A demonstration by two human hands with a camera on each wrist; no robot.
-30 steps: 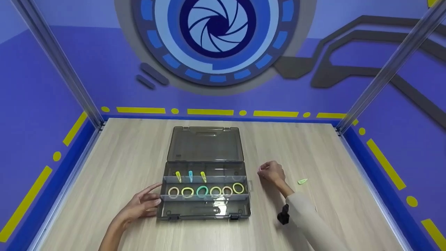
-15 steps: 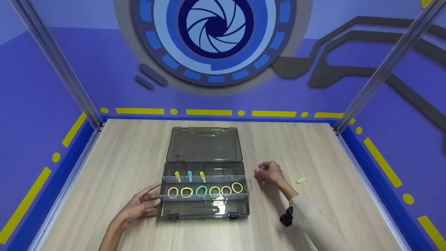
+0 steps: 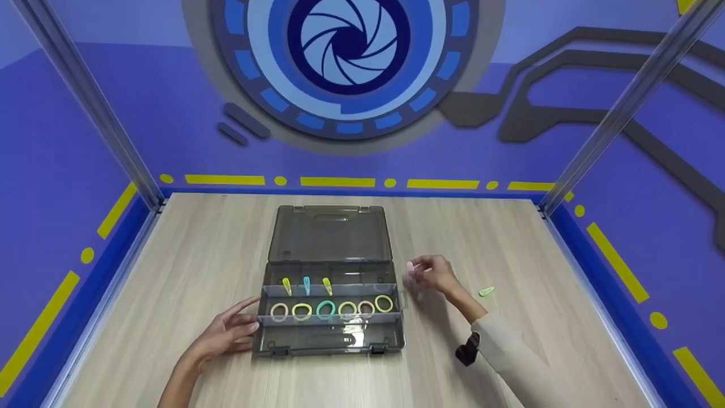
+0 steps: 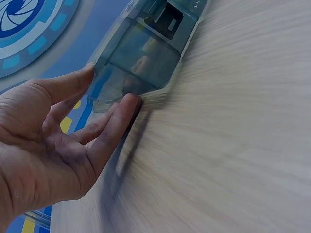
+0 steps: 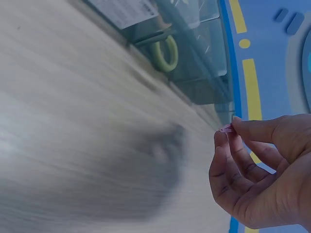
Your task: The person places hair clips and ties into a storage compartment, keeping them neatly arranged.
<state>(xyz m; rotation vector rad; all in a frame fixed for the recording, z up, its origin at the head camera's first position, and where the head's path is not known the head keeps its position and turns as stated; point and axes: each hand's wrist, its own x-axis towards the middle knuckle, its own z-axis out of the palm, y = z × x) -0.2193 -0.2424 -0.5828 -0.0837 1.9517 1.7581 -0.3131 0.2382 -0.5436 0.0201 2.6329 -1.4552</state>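
In the head view, a smoky see-through organizer box (image 3: 330, 340) lies with its lid (image 3: 331, 233) folded back. My left hand (image 3: 220, 334) rests its fingers against the box's left side; the left wrist view shows the fingers fairly straight at the corner. To the right of the box, my right hand (image 3: 436, 273) pinches a small pink hair clip (image 3: 410, 266) between thumb and fingers, raised over the table. Across the back compartment stand a yellow clip (image 3: 287, 286), a blue clip (image 3: 307, 285) and another yellow clip (image 3: 327, 286). Several hair ties (image 3: 325, 309) line the middle compartment.
A pale green hair clip (image 3: 486, 291) lies on the wooden table (image 3: 487, 232) right of the right hand. Blue-purple walls close off the back and sides. A black device (image 3: 468, 349) is strapped at the right wrist.
My right hand has lifted the pink hair clip and brought it slightly left and toward the back, nearer the box. The left hand stays at the box's side.
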